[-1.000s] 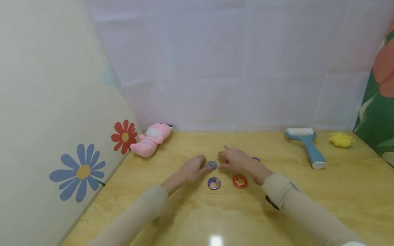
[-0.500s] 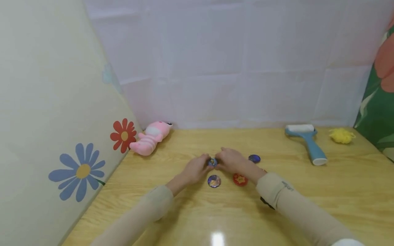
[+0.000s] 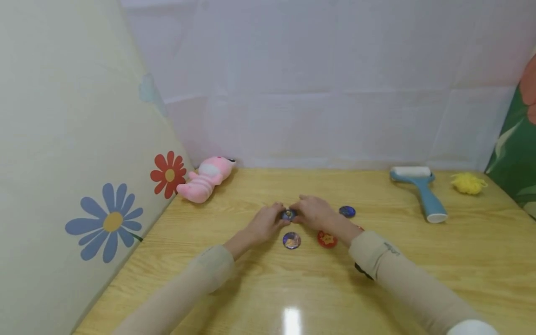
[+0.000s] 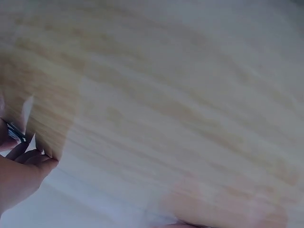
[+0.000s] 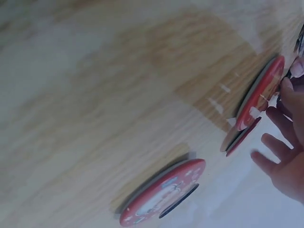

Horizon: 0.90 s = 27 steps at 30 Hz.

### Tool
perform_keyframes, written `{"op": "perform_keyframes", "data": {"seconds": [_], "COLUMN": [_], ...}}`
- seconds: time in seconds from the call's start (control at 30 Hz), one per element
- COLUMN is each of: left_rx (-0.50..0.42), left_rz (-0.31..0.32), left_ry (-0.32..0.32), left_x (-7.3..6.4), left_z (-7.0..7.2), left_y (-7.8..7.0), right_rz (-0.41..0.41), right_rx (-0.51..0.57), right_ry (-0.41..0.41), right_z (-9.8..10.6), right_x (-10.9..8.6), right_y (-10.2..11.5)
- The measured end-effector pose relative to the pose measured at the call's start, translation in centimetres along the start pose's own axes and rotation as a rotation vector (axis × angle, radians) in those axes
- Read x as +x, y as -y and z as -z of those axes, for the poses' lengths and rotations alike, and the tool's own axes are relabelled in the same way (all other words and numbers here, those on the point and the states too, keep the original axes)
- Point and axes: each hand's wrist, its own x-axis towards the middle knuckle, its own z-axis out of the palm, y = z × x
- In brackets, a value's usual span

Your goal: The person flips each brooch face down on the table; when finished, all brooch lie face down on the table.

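A small blue round badge [image 3: 289,214] with a picture on it is between my two hands. My left hand [image 3: 264,223] pinches it at its left edge, and my right hand [image 3: 316,214] grips the opposite edge. In the right wrist view, the lower fingers [image 5: 280,149] are spread beside a red badge [image 5: 263,92]. Just in front of the hands lies a purple shiny badge [image 3: 291,240]. A red badge with a yellow star [image 3: 327,239] sits partly under my right forearm. Behind that arm rests a dark blue badge [image 3: 347,211].
A pink plush toy [image 3: 207,179] lies at the back left of the wooden table [image 3: 259,293]. At the back right are a blue-handled lint roller [image 3: 423,190] and a yellow fluffy ball [image 3: 468,183]. A white sheet [image 3: 284,130] hangs behind.
Both hands were apart on either side of the blue badge; they have moved inward and taken hold of it. The dark blue badge, earlier mostly covered by the right arm, now shows fully.
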Motion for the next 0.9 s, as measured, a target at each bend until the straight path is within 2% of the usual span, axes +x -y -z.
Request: {"op": "perform_keyframes", "data": {"seconds": [0.2,0.33,0.43,0.6,0.7,0.8,0.9], "left_rx": [-0.012,-0.008,-0.019,-0.027,-0.012,0.012,0.028], "left_rz": [0.008,-0.015,-0.047,-0.087,-0.097,-0.102,-0.095], "left_ry": [0.011,0.0,-0.003,0.009,0.009,0.002,0.008], "left_x": [0.2,0.06,-0.21,-0.56,-0.59,-0.58,-0.73], "left_z": [0.17,0.28,0.37,0.47,0.41,0.22,0.03], "left_y": [-0.22,-0.23,-0.19,0.05,0.14,0.16,0.1], "right_rz": [0.009,0.014,0.022,0.135,0.198,0.239,0.276], "right_rx": [-0.06,-0.11,-0.216,-0.495,-0.613,-0.673,-0.668], "right_ry": [0.007,-0.005,-0.011,-0.027,-0.031,-0.034,-0.062], "right_z": [0.22,-0.03,-0.31,-0.71,-0.73,-0.61,-0.57], "right_x": [0.08,0.04,-0.12,-0.31,-0.43,-0.61,-0.67], "right_y": [0.12,0.26,0.4,0.6,0.67,0.62,0.37]}}
